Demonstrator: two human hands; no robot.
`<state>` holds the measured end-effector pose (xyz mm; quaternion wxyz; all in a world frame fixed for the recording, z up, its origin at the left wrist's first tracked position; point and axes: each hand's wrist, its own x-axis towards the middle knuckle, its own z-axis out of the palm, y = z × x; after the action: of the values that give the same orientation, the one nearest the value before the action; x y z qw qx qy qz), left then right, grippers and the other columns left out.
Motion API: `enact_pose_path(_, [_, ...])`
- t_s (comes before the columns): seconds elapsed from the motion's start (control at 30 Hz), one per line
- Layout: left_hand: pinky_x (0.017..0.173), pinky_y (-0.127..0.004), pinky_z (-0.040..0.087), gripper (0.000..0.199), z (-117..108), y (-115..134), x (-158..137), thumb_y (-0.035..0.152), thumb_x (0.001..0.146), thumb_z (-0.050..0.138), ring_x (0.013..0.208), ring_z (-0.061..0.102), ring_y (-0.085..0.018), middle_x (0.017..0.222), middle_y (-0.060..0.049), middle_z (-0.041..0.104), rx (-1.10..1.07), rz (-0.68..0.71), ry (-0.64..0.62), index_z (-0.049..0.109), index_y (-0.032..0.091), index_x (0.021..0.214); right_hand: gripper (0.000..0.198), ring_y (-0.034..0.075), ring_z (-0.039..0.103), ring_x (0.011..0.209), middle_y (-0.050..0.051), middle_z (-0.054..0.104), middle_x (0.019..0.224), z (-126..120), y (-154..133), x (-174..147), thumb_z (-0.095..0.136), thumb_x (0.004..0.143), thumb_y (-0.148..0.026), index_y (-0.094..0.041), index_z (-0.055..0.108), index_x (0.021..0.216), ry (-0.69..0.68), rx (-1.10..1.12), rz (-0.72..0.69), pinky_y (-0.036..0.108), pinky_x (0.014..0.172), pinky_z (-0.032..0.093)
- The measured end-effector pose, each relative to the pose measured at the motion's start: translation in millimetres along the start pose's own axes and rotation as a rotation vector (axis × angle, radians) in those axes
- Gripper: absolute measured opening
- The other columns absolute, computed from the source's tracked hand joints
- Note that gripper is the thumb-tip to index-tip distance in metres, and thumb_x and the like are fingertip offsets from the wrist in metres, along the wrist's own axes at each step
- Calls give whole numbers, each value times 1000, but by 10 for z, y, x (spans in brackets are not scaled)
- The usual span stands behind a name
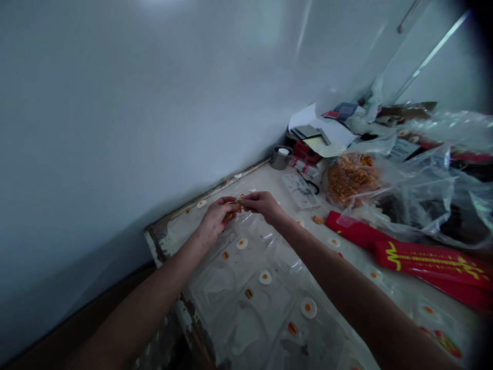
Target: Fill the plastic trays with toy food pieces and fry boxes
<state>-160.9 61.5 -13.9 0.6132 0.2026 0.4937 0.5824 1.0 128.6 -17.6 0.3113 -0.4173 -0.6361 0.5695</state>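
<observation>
My left hand (216,217) is closed around several small orange-and-yellow pieces (228,216), which look like miniature burgers. My right hand (262,204) meets it from the right, thumb and finger pinched together. A speck of green shows between the fingertips, too small to name. Both hands are over clear plastic moulded trays (215,280) laid on the table. On the trays lie miniature fried eggs, one just below the hands (242,243) and others nearer me (265,277). A miniature burger (225,255) sits beside the first egg, and another burger (249,293) is closer to me.
A wall rises behind the table. To the right are a metal cup (280,158), black-handled scissors (313,186), a clear bag of orange pieces (352,177) and red packaging (427,259) with yellow print. Papers (339,136) and plastic bags are piled at the back right.
</observation>
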Motion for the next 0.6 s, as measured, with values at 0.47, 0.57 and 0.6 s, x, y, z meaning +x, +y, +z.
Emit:
enact_pose_path(0.47, [69,-21,52,43,-536,326,-93,-2,57,76,72,66,-9,84,3,70,-102,204,-8,65,18,93,13,22,70,81,6,72,68,154,-86,1338,83,63,-15,-15,70,62,432,-366,98,25,68,51])
enact_pose_path(0.57, [71,-21,52,42,-592,275,-127,-1,58,79,73,66,-9,82,3,69,-111,204,1,65,18,92,16,22,69,87,8,74,77,212,-122,1167,86,64,-23,-16,72,67,479,-470,29,24,69,49])
enact_pose_path(0.6, [72,-21,52,42,-602,260,-142,0,58,80,73,67,-9,82,3,69,-115,205,5,65,18,93,19,20,68,82,7,74,77,251,-156,1060,85,68,-30,-16,73,70,456,-467,-17,23,66,48])
